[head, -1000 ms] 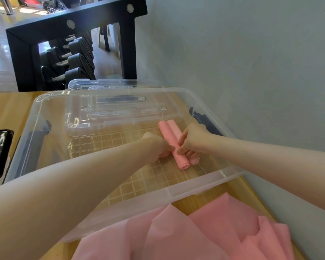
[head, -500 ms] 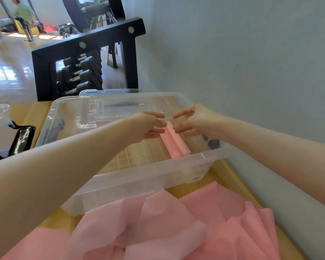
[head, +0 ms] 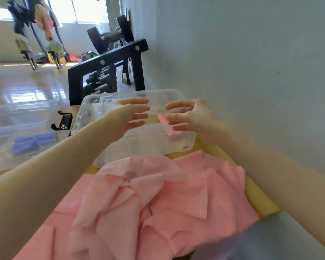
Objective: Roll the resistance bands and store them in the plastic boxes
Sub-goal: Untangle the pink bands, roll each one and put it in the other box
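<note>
A clear plastic box (head: 150,141) stands on the wooden table against the wall. Rolled pink bands (head: 167,128) lie inside it near its right end. My left hand (head: 129,115) and my right hand (head: 188,115) hover above the box, fingers spread and facing each other, holding nothing. A heap of loose, unrolled pink bands (head: 148,199) covers the table in front of the box. A second clear box (head: 17,117) at the left holds rolled purple bands (head: 32,141).
A black clip handle (head: 63,121) lies between the two boxes. Beyond the table stands a black dumbbell rack (head: 105,72) on a shiny floor. A grey wall (head: 251,72) runs along the right edge of the table.
Both hands let go of the rolled pink bands in the box and lifted out above it with fingers spread. The view tilted up and back.
</note>
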